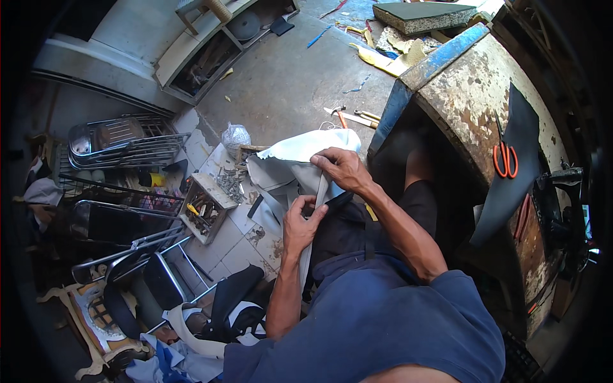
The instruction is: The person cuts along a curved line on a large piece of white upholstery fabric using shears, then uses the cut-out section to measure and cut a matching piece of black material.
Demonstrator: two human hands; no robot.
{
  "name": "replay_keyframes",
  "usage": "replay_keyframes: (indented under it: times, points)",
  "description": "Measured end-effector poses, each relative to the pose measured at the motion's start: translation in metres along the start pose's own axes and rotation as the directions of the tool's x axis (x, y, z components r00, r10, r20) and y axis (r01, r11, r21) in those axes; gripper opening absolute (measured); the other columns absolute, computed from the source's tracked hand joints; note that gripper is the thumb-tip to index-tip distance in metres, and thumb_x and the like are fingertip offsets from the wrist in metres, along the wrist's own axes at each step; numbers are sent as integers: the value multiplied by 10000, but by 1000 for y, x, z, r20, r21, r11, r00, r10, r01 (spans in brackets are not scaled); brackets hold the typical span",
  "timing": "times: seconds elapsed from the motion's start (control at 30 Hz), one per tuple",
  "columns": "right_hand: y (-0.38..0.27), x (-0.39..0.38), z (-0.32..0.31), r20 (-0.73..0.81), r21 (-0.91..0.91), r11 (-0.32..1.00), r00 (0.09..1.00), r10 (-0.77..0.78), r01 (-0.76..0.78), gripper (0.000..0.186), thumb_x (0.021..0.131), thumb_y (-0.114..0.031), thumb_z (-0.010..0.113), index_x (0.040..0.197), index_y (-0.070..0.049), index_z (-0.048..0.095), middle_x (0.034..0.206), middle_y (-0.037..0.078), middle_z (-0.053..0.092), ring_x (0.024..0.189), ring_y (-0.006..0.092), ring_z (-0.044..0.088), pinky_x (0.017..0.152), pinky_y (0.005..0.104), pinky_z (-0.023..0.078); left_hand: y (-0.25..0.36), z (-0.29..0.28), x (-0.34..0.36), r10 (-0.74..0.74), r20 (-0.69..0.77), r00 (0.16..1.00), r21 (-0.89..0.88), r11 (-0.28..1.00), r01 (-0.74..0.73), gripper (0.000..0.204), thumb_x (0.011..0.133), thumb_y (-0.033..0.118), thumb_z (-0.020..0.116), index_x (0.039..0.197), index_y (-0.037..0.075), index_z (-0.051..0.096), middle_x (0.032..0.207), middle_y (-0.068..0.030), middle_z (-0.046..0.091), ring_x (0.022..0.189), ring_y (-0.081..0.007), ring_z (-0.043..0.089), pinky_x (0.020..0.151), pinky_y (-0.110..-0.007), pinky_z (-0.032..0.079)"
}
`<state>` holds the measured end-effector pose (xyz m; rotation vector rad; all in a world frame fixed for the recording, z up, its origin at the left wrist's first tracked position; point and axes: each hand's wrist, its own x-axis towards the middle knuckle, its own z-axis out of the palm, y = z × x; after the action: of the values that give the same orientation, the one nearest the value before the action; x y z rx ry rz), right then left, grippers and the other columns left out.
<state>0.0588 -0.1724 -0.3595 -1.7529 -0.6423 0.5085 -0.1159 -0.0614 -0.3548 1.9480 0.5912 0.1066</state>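
Note:
A piece of grey-and-white sheet material [281, 171], perhaps upholstery fabric, lies across my lap and hangs down toward the tiles. My right hand [341, 169] pinches its folded edge at the upper end. Lower along the same strip, my left hand [302, 223] grips it between thumb and fingers. The strip runs between both hands and trails down beside my left forearm. A bright white part of the sheet [313, 145] spreads out beyond my right hand. Some dark material lies under the strip near my left thumb.
Left of me stand a wooden box of tools [207, 207], a ball of string [236, 137] and folded metal chairs [121, 140]. Orange-handled scissors [505, 159] lie on dark sheet on the worn workbench [469, 96] at right. A hammer [340, 117] rests on the floor ahead.

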Motion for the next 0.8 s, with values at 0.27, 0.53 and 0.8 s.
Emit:
replay_keyframes:
  times: [0.27, 0.53, 0.8]
  points:
    - [-71, -43, -138, -554, -264, 963, 811, -189, 45, 228, 982, -210, 655, 1094, -26, 730, 1003, 150, 717, 900, 250, 698, 809, 352, 535, -2, 27, -1, -110, -90, 990, -105, 989, 100, 330, 941, 328, 703, 951, -1, 689, 757, -85, 680, 693, -159, 615, 672, -317, 496]
    - [9, -76, -329, -895, -433, 332, 444, -46, -838, 614, 964, -609, 518, 1391, -173, 586, 1419, 174, 535, 1250, 407, 530, 1029, 536, 435, 8, 46, 43, -413, 206, 887, -533, 713, 456, 459, 877, 452, 764, 853, 9, 644, 718, -60, 634, 577, -112, 551, 553, -257, 447]
    - [60, -105, -360, -638, -769, 181, 751, -171, -613, 231, 987, -227, 568, 1116, -42, 620, 1002, 217, 647, 963, 428, 631, 829, 502, 504, -10, 80, 22, -309, 421, 853, -590, 621, 516, 291, 922, 211, 762, 1022, -46, 671, 834, -87, 705, 735, -125, 625, 739, -255, 498]
